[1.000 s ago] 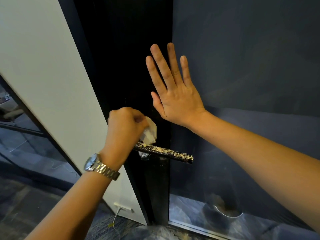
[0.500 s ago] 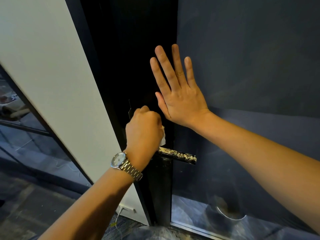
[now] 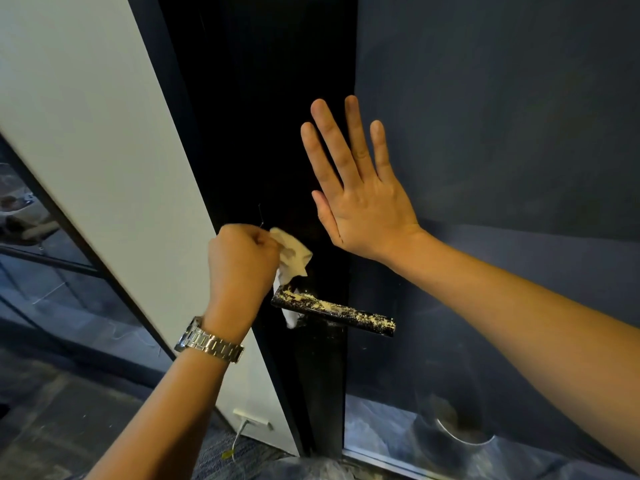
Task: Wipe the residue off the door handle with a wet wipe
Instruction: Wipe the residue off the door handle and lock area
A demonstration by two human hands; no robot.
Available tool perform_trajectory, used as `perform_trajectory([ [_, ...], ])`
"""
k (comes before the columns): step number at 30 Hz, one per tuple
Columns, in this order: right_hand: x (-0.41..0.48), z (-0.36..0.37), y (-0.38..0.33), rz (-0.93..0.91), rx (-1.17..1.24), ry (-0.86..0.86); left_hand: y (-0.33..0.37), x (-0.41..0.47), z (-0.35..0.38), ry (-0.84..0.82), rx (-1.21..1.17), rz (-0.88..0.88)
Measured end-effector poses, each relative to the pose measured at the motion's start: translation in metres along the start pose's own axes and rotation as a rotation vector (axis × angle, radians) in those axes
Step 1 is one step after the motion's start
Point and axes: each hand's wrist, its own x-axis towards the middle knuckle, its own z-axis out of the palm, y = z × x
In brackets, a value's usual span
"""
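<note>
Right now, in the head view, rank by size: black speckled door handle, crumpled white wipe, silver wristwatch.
1. Black speckled door handle
2. Silver wristwatch and crumpled white wipe: alike, wipe partly hidden in left hand

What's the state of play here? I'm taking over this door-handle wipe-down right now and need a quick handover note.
Left hand: its fist grips the crumpled white wet wipe, held at the pivot end of the black lever door handle; a bit of wipe hangs below the handle.
Right hand: open, fingers straight, flat against the dark door above the handle.
Done: nothing visibly clean yet.
Left: pale yellowish crusty residue speckles the handle's whole length to the free tip; wipe all of it.
</note>
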Motion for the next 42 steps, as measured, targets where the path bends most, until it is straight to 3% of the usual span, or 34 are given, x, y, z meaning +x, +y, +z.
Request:
perform_trajectory([
  [4, 0.0, 0.001, -0.001, -0.001, 0.006, 0.008, 0.007, -0.004, 0.003, 0.118, -0.017, 0.091],
  [9, 0.0, 0.001, 0.0, 0.002, 0.012, 0.014, -0.01, -0.011, 0.012, 0.047, 0.047, 0.014],
  [12, 0.0, 0.001, 0.0, 0.001, -0.002, 0.016, -0.002, -0.001, 0.004, 0.058, -0.031, 0.051],
  [16, 0.0, 0.001, -0.001, -0.002, -0.006, 0.015, -0.003, 0.004, -0.002, -0.047, -0.087, 0.08],
  [21, 0.0, 0.001, 0.0, -0.001, 0.011, 0.013, -0.014, 0.001, 0.001, -0.245, 0.019, -0.138],
  [26, 0.0, 0.0, 0.0, 0.001, 0.009, 0.011, -0.009, 0.014, -0.008, -0.605, -0.346, -0.406],
  [31, 0.001, -0.001, -0.001, 0.001, 0.008, 0.014, -0.019, 0.011, -0.003, -0.717, -0.679, -0.624],
  [34, 0.001, -0.001, 0.0, -0.003, -0.007, 0.016, -0.016, 0.008, -0.002, -0.63, -0.558, -0.521],
  [38, 0.001, -0.001, 0.001, -0.001, -0.007, 0.022, -0.008, 0.012, -0.011, -0.396, -0.239, -0.203],
  [42, 0.001, -0.001, 0.0, 0.0, -0.01, 0.021, 0.003, -0.004, 0.002, -0.184, 0.13, -0.002],
])
